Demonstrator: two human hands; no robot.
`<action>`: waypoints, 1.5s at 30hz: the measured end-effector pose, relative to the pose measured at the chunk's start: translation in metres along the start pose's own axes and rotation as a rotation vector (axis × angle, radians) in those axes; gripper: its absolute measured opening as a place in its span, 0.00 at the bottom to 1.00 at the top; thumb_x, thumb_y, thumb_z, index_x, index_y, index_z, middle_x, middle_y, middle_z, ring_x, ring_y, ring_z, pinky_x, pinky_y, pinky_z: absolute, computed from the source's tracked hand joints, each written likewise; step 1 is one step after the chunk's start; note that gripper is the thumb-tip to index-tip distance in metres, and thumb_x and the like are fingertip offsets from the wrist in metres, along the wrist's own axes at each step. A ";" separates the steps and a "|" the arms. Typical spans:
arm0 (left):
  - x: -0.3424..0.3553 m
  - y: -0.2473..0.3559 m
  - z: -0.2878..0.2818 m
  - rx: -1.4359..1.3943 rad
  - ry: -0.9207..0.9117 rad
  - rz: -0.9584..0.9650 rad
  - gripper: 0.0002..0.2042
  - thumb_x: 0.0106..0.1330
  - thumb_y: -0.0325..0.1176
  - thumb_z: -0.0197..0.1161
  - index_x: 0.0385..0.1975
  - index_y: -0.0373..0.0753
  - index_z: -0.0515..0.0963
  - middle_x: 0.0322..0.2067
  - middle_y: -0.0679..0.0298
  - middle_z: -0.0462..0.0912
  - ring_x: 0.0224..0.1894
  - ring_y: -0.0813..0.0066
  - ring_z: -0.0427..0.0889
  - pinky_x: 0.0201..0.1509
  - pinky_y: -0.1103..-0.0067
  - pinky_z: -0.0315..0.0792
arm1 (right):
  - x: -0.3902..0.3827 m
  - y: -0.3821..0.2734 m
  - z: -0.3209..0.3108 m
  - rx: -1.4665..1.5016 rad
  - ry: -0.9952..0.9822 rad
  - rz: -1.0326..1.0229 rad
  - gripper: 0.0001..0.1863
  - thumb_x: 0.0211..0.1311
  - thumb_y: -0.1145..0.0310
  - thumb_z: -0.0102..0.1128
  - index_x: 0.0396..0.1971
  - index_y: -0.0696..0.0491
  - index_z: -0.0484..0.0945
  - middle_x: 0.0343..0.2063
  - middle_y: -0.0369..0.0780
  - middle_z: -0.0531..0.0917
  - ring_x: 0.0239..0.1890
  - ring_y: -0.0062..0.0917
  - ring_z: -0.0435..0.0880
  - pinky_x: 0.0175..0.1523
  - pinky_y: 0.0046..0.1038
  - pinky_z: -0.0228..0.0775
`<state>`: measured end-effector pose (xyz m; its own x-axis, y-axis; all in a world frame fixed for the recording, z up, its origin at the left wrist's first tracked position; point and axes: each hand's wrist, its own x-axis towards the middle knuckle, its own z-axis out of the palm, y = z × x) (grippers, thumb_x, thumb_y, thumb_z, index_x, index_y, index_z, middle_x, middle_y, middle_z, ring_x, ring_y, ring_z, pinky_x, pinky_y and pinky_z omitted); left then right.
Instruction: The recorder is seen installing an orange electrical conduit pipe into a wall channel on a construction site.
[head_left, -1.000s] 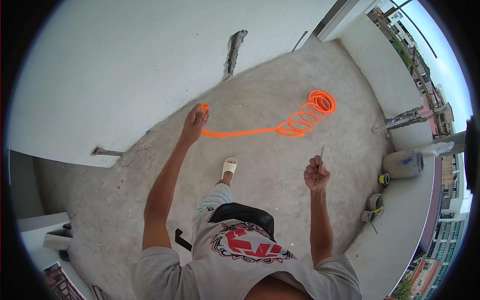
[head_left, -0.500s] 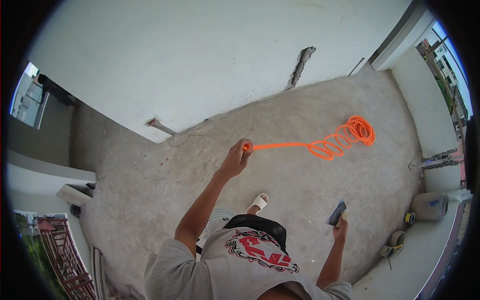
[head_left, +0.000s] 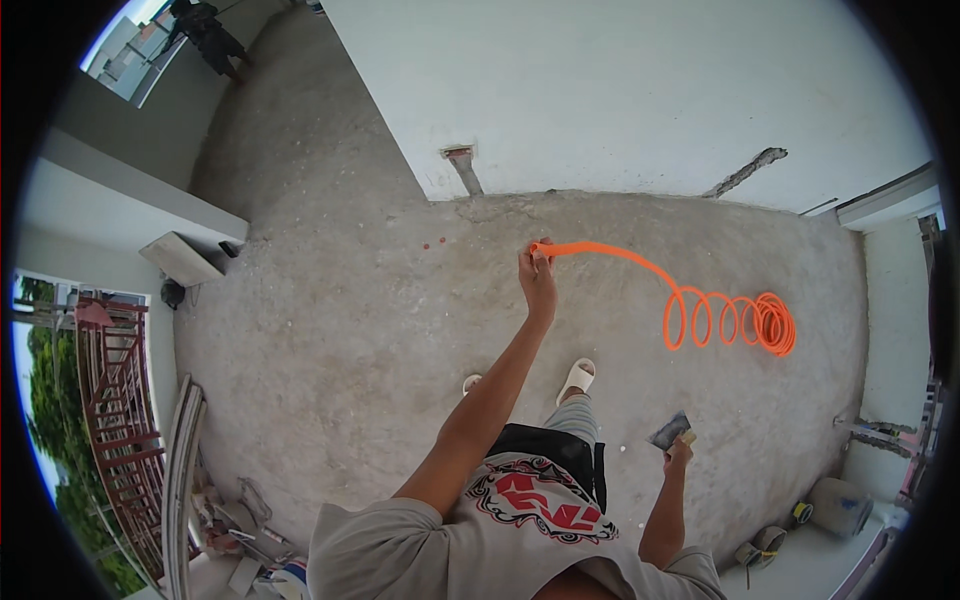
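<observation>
L arm: extended far and up from the body, elbow nearly straight, forearm running from the near shoulder toward the far wall. Left hand (head_left: 537, 278) is closed round the free end of the orange hose (head_left: 690, 310), fingers wrapped, end held raised above the floor.

Hose routing: from the L hand it arcs right and down, then runs into a stretched coil lying on the concrete floor (head_left: 350, 330) at far right, near the right-hand wall. Coil loops tighten toward the right end, where several turns stack together.

R arm: bent at elbow, forearm upright, held close to the torso at right. Right hand (head_left: 678, 455) is fisted round the handle of a trowel (head_left: 668, 432); flat grey blade points up and left, clear of the floor. Both hands well apart; no contact between trowel and hose.

Body ref.: grey shirt w/ red graphic, dark pouch at the waist, one pale slipper (head_left: 577, 379) visible on the floor just beyond the knees.

Containers: grey bucket (head_left: 838, 505) lies at near right by the wall, on its side as far as can be told; contents not visible. A small yellow-and-black roll (head_left: 801, 514) sits just left of it. Another round item nearer the lower rim; kind cannot be told.

Far wall: white, w/ a chased groove (head_left: 745, 172) at upper right.
</observation>
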<state>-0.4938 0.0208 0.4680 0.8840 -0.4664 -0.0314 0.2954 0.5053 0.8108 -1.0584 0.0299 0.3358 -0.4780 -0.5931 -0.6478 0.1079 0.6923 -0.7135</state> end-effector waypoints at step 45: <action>0.508 -0.331 -0.457 -0.843 -0.020 -0.409 0.11 0.73 0.32 0.46 0.48 0.32 0.68 0.32 0.65 0.70 0.37 0.72 0.71 0.51 0.73 0.68 | -0.039 0.315 0.936 -1.468 -1.550 -1.124 0.12 0.52 0.63 0.64 0.33 0.54 0.82 0.31 0.44 0.83 0.34 0.40 0.82 0.42 0.39 0.73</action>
<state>0.0227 -0.0516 -0.0829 0.6494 -0.7326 -0.2037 0.7540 0.6551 0.0478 -0.1898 -0.1134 -0.1136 0.8920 -0.0627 -0.4477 -0.3755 -0.6545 -0.6563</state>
